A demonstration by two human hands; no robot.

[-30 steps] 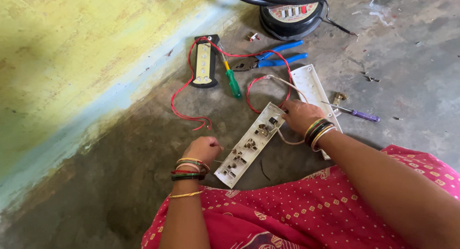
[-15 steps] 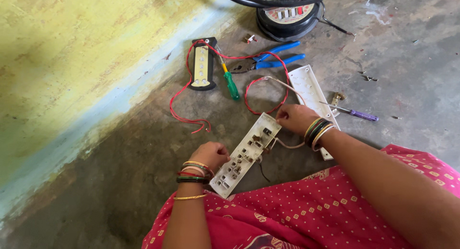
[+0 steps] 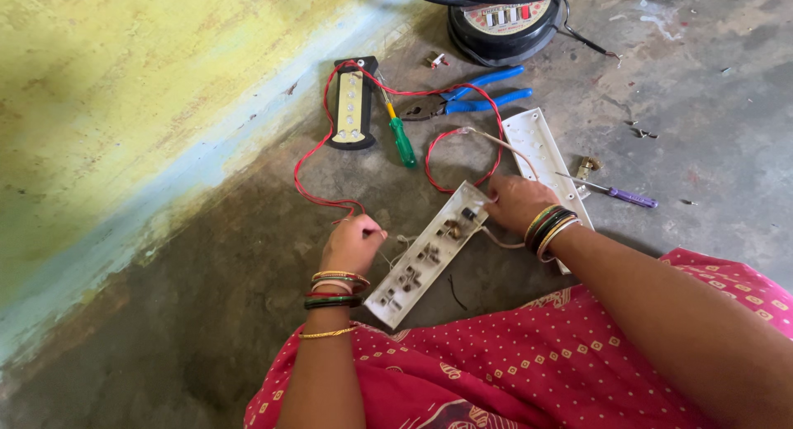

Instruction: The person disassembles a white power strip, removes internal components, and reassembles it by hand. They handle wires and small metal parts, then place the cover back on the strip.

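Opened white socket strip (image 3: 429, 251) now lies tilted between our hands: left hand (image 3: 353, 243) pinches red wire (image 3: 318, 194), right hand (image 3: 514, 202) grips its upper end.

Bare floor (image 3: 206, 255) lies open left of the strip board (image 3: 429, 254); red wire (image 3: 318, 152), screwdrivers and pliers (image 3: 467, 103) crowd beyond.

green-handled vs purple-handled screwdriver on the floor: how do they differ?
The green-handled screwdriver has a thick handle and lies by the black tester box, under the red wire. The purple-handled screwdriver is slimmer and lies right of the white cover, clear of wires. Both rest flat on the floor, unheld.
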